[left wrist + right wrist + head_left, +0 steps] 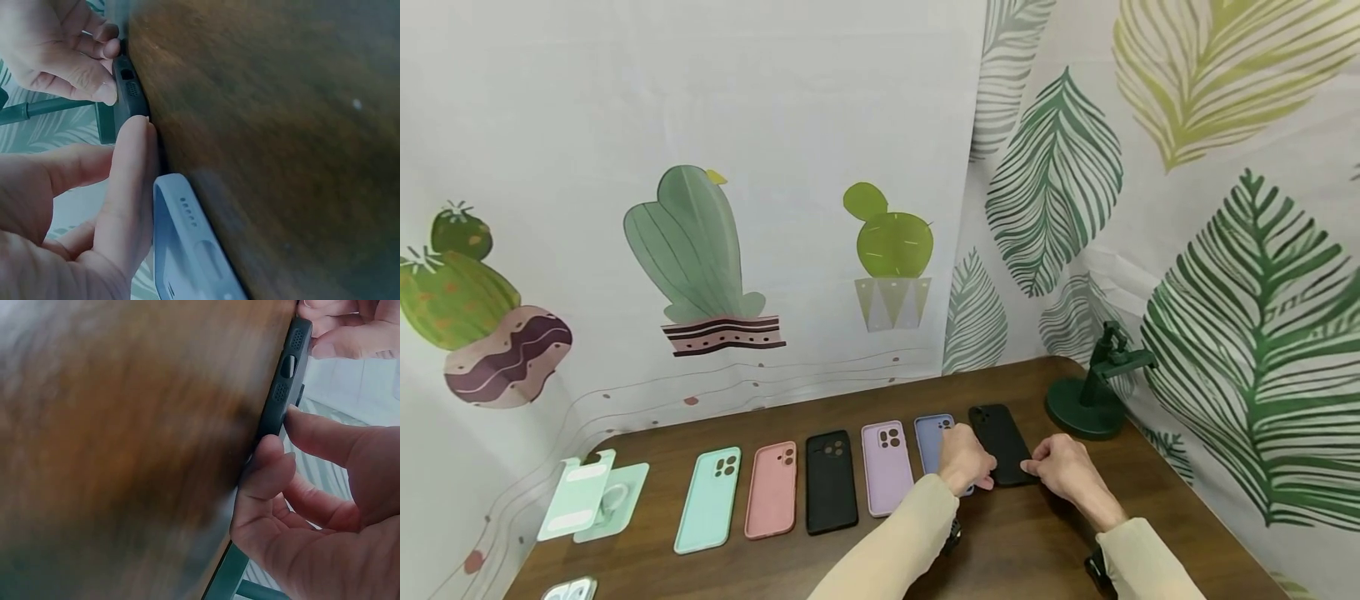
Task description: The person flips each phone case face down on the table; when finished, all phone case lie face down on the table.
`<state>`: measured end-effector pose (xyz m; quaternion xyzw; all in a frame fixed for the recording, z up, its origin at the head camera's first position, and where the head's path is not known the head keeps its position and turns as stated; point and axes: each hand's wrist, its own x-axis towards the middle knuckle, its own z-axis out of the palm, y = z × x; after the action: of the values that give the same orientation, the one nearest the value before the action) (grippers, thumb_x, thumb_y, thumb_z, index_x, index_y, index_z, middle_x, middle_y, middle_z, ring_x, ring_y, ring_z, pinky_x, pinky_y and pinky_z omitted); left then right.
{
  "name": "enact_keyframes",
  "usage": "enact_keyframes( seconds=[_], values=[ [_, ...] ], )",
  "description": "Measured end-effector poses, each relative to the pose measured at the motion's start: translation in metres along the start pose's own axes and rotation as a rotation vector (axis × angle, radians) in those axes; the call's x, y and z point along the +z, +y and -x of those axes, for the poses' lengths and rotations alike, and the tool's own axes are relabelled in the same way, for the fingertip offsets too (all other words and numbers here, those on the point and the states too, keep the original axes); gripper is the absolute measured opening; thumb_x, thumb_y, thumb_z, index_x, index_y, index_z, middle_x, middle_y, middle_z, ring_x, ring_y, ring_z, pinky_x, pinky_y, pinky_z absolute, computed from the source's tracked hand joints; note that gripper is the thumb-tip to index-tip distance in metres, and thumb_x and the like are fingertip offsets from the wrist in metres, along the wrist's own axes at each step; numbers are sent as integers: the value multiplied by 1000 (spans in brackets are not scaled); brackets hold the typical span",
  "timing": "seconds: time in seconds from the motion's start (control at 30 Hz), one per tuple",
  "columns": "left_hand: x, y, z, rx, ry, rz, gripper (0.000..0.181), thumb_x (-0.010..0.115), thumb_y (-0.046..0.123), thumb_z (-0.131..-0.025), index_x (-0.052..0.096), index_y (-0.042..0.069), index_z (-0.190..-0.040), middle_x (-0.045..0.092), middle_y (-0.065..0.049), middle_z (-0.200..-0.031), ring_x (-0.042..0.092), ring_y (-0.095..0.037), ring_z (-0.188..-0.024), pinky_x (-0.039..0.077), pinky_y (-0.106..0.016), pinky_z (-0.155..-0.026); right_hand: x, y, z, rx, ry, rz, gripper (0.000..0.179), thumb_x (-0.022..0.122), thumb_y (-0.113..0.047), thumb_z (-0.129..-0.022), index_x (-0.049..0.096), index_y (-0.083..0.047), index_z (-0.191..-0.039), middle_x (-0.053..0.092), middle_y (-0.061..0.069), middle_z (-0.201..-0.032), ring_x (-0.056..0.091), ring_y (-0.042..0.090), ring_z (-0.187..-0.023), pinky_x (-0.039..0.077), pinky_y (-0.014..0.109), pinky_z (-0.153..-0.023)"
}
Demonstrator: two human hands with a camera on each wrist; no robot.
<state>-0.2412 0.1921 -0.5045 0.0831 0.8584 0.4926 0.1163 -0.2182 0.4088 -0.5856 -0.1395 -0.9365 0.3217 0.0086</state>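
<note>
A black phone case (1002, 442) lies at the right end of a row on the table, its port cutout and speaker holes showing along the near edge in both wrist views. My left hand (964, 458) holds its near left corner between thumb and fingers. At the near right corner, my right hand (1066, 468) pinches the case, thumb on top and curled fingers at the side and below. Just left of it lies a blue phone case (194, 244), partly covered by my left hand in the head view.
Farther left lie a lilac case (887, 471), another black case (831, 483), a pink case (771, 492) and a mint case (707, 500). A mint folding stand (587, 496) is at the far left. A dark green stand (1086, 408) occupies the back right corner.
</note>
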Motion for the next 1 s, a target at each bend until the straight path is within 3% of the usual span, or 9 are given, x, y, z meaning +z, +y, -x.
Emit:
enact_keyframes(
  seconds=[0.2, 0.4, 0.5, 0.57, 0.7, 0.8, 1.0],
  values=[
    [1, 3, 5, -1, -4, 18, 13, 81, -11, -81, 72, -4, -74, 67, -12, -55, 73, -25, -45, 62, -29, -50, -8, -5, 4, 45, -18, -2, 28, 92, -40, -87, 78, -15, -88, 74, 3, -94, 64, 23, -85, 55, 36, -72],
    [1, 4, 6, -9, -27, 81, 10, 79, -12, -83, 71, -6, -85, 68, -15, -63, 76, -29, -49, 60, -28, -45, -29, -40, 30, 83, -40, -16, 24, 87, -32, -92, 77, -10, -90, 71, 6, -91, 59, 24, -82, 51, 34, -70],
    [-3, 3, 8, -10, -50, 97, 9, 77, -8, -86, 71, -4, -82, 68, -15, -62, 76, -27, -49, 52, -24, -40, -39, -59, 45, 85, -29, -30, 24, 84, -29, -94, 77, -7, -93, 72, 8, -93, 62, 24, -84, 53, 37, -72],
    [-6, 3, 11, -5, -71, 102, 12, 77, -5, -88, 72, -1, -78, 69, -14, -61, 76, -25, -50, 54, -25, -42, -46, -66, 55, 68, -16, -49, 28, 82, -29, -96, 76, -2, -96, 74, 13, -96, 64, 27, -86, 55, 40, -73],
    [-27, 2, 18, 21, -101, 90, 9, 77, 1, -92, 78, -7, -93, 75, -13, -68, 77, -20, -53, 62, -26, -51, -52, -74, 67, 27, 48, -60, 35, 76, -32, -100, 77, 2, -107, 78, 16, -103, 71, 28, -92, 59, 46, -78],
    [-56, -3, 25, 70, -77, 25, 16, 79, 4, -93, 81, -10, -101, 77, -11, -68, 76, -18, -51, 64, -26, -55, -50, -90, 73, -26, 75, -77, 32, 75, -29, -101, 78, 1, -110, 79, 14, -101, 71, 25, -90, 59, 43, -76],
    [-91, -17, 31, 162, 2, -181, 18, 82, 8, -93, 83, -3, -78, 70, -3, -51, 71, -13, -44, 69, -37, -83, -31, -124, 81, -81, 35, -113, 19, 81, -25, -97, 80, -6, -98, 77, 3, -85, 66, 13, -75, 52, 31, -67]
  ],
)
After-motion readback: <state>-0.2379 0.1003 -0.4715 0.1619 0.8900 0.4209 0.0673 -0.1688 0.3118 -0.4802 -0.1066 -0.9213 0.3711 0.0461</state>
